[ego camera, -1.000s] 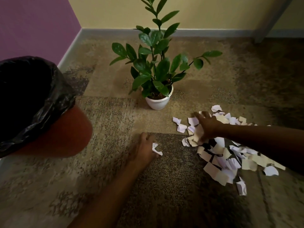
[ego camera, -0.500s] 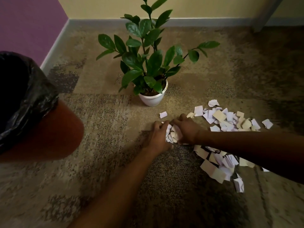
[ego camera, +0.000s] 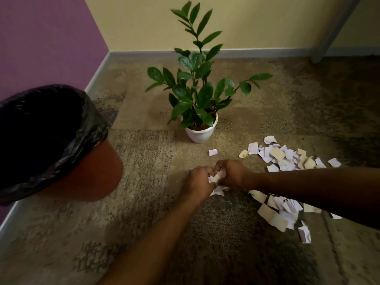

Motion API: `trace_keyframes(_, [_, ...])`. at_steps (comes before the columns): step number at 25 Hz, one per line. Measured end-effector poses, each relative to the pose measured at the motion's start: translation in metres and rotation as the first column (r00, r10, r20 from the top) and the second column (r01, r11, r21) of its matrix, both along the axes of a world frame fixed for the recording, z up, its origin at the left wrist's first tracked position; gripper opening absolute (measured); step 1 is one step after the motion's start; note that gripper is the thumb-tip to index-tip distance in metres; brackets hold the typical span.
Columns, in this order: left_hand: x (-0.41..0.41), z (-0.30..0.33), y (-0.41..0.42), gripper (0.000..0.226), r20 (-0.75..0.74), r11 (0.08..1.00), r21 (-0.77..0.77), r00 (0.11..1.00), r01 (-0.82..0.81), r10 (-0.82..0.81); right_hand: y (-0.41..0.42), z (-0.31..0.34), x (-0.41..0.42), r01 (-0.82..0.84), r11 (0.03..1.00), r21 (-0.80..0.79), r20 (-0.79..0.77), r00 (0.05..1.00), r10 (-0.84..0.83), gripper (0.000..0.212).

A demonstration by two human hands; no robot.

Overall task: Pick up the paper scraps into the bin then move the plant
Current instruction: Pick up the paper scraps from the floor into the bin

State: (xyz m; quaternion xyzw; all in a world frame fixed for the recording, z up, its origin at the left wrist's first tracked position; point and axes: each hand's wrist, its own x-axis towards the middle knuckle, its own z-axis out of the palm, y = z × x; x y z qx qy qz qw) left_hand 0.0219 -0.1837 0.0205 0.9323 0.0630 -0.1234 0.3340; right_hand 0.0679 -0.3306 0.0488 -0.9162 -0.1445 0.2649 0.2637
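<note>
together, left hand [ego camera: 200,179] and right hand [ego camera: 232,173] clutch a bunch of paper scraps [ego camera: 217,179] on the carpet [ego camera: 144,157], near the plant [ego camera: 200,93].

Nothing here is showing any readable text: no writing is appearing on the paper scraps [ego camera: 283,159], and no label, brand or number is showing on the white plant pot [ego camera: 200,134] or the bin [ego camera: 90,171] with its black liner.
</note>
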Motion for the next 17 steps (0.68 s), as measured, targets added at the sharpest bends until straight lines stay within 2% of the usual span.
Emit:
trace_keyframes(5, [0.013,0.073,0.058,0.028,0.08,0.991,0.132,0.997,0.008,-0.018,0.051,0.062,0.007,-0.04,0.998,0.056,0.118,0.993,0.033,0.031])
trace_keyframes(7, [0.02,0.112,0.084,0.027,0.111,0.979,0.201,0.993,0.023,-0.046,0.076,0.091,0.01,-0.027,0.991,0.134,0.173,0.985,0.004,0.03])
trace_keyframes(10, [0.016,0.172,0.124,0.028,0.173,0.94,0.341,0.982,0.017,-0.08,0.117,0.136,0.008,0.004,0.952,0.307,0.176,0.983,-0.061,0.027])
trace_keyframes(12, [0.007,0.207,0.153,0.03,0.211,0.91,0.414,0.972,0.004,-0.101,0.146,0.163,0.006,-0.025,0.927,0.373,0.182,0.982,-0.047,0.025])
trace_keyframes(17, [-0.024,0.273,0.222,0.029,0.391,0.865,0.457,0.92,-0.209,0.016,0.23,0.218,0.003,-0.156,0.868,0.471,0.288,0.958,0.017,0.028])
